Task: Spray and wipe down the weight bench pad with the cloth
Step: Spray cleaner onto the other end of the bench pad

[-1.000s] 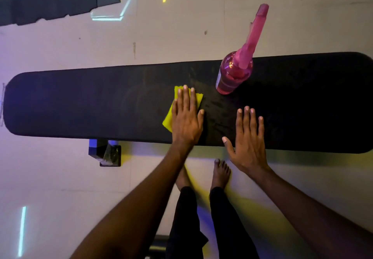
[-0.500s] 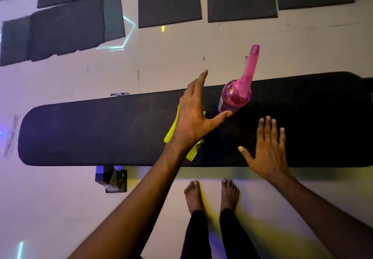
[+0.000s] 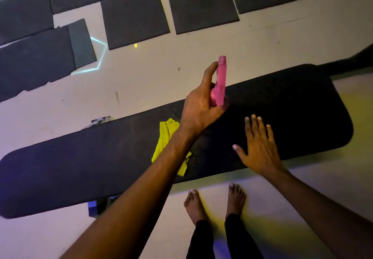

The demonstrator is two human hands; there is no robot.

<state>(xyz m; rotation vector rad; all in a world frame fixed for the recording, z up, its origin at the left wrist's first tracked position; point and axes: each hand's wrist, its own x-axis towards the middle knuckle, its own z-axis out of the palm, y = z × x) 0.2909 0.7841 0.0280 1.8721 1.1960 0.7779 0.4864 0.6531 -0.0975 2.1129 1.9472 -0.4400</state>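
A long black weight bench pad [image 3: 80, 170] runs across the view, tilted up to the right. My left hand [image 3: 199, 107] is wrapped around a pink spray bottle [image 3: 221, 81] near the pad's far edge; the bottle's body is hidden behind my fingers, and only its pink head and neck show. A crumpled yellow cloth [image 3: 166, 137] lies loose on the pad, partly under my left forearm. My right hand [image 3: 259, 147] rests flat on the pad to the right, fingers spread, holding nothing.
Dark floor mats [image 3: 201, 6] lie on the pale floor beyond the bench. My bare feet [image 3: 214, 204] stand just in front of the pad's near edge. A bench leg base [image 3: 96, 206] shows under the pad at lower left.
My left hand left the yellow cloth, reached right and closed around the pink spray bottle. The cloth stays crumpled on the pad. My right hand remains flat.
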